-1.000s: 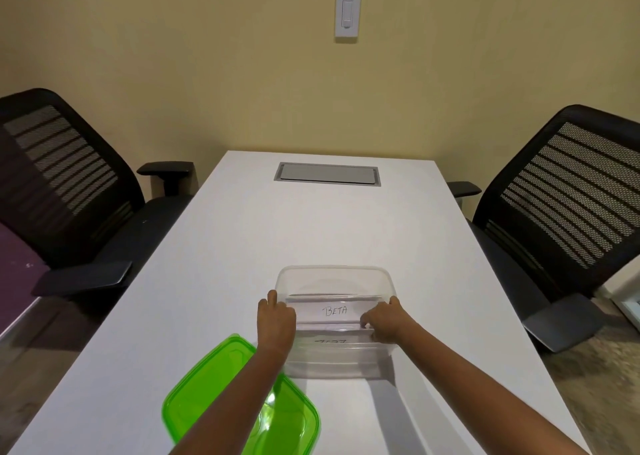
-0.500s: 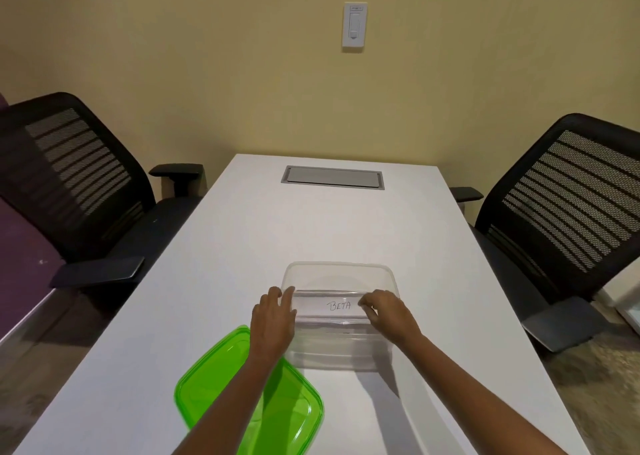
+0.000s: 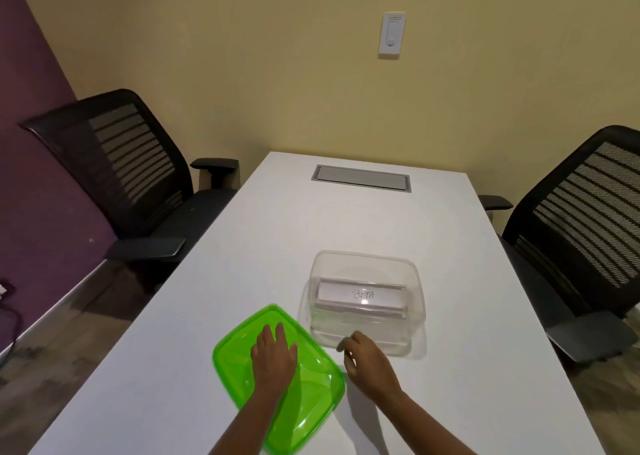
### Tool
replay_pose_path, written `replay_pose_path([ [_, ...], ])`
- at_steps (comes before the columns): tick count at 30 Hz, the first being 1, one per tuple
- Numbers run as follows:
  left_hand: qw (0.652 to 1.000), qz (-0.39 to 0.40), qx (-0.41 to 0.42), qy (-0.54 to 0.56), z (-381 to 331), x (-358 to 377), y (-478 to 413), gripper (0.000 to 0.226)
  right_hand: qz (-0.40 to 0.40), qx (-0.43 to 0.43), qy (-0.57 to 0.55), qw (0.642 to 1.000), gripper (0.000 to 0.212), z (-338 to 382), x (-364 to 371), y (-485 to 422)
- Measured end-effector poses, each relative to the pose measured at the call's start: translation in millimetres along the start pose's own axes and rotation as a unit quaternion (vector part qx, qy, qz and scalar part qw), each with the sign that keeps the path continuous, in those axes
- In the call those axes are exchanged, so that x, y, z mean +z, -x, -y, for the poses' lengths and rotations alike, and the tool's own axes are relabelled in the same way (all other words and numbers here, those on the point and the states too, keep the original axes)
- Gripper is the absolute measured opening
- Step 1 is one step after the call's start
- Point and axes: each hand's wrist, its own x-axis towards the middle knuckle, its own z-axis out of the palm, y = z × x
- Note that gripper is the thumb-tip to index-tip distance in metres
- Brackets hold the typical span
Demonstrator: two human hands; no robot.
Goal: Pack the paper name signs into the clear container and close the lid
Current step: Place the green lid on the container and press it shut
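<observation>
Low in the frame, left of centre: green lid (image 3: 313, 390), flat on the white table (image 3: 214, 316), corner pointing up-frame. Left hand (image 3: 274, 357) spread palm-down on top of it, fingers straight and lying on the plastic, gripping nothing. Just right of the lid: right hand (image 3: 369, 359) over the tabletop, fingers loosely curled, nothing between them; contact with the table impossible to tell. Fingertips close to the near wall of the clear container (image 3: 414, 319), apparently not touching it.

Centre-right of the frame: that container, uncovered, standing on the table just beyond both hands, its near-left corner beside the lid's upper corner. Inside: paper name signs (image 3: 362, 298) lying across the width, the top one facing up with handwritten letters, seemingly "BETA"; how many below cannot be counted.

Further up the table: grey inset panel (image 3: 362, 177). At left and right edges: black mesh office chairs (image 3: 131, 163). Upper right, on the yellow wall: white switch plate (image 3: 393, 33).
</observation>
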Motion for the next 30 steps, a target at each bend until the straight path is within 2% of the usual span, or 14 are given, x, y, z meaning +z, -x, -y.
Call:
replay_pose_path([
  [5, 0.995, 0.093, -0.019, 0.004, 12, 14, 13, 0.06, 0.103, 0.143, -0.008, 0.984, 0.035, 1, 26, 4],
  [8, 0.993, 0.121, -0.01, -0.004, 15, 16, 18, 0.058, 0.133, 0.172, 0.0, 0.976, 0.014, 7, 29, 1],
  [11, 0.99, 0.138, -0.006, 0.002, 15, 15, 20, 0.057, 0.139, 0.19, -0.015, 0.972, 0.033, 10, 31, -6],
  [15, 0.987, 0.16, -0.008, 0.018, 16, 9, 20, 0.055, 0.151, 0.193, -0.009, 0.97, 0.038, 13, 33, -9],
  [17, 0.985, 0.17, -0.007, 0.033, 19, 5, 20, 0.054, 0.17, 0.202, -0.014, 0.964, 0.027, 18, 29, -11],
  [18, 0.984, 0.174, -0.007, 0.043, 19, 4, 20, 0.055, 0.177, 0.208, -0.021, 0.962, 0.013, 21, 26, -12],
  [21, 0.982, 0.172, -0.018, 0.073, 20, -3, 20, 0.06, 0.16, 0.253, -0.118, 0.947, 0.034, 31, 18, -19],
  [26, 0.981, 0.137, -0.04, 0.135, 14, -27, 21, 0.066, 0.148, 0.298, -0.308, 0.891, 0.026, 65, -3, -35],
  [30, 0.971, 0.064, -0.022, 0.23, 11, -55, 21, 0.052, 0.172, 0.273, -0.412, 0.852, 0.023, 99, -22, -50],
])
